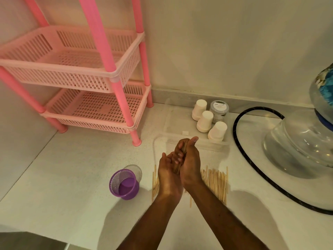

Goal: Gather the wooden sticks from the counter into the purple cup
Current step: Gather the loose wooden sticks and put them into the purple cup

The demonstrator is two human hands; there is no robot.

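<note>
A pile of pale wooden sticks (215,181) lies on the white counter (72,177), partly hidden under my forearms. Both hands are raised together above the pile. My right hand (191,163) is closed around a small bundle of sticks (177,167), and my left hand (168,175) cups the bundle from the left. The purple mesh cup (124,184) stands upright on the counter to the left of my hands, with no sticks visible inside.
A pink two-tier basket rack (86,73) stands at the back left. A clear plastic tray (180,123) behind my hands holds three upturned white paper cups (205,120) and a small jar (219,107). A glass vessel (302,139) with a dark hose (252,165) sits at right.
</note>
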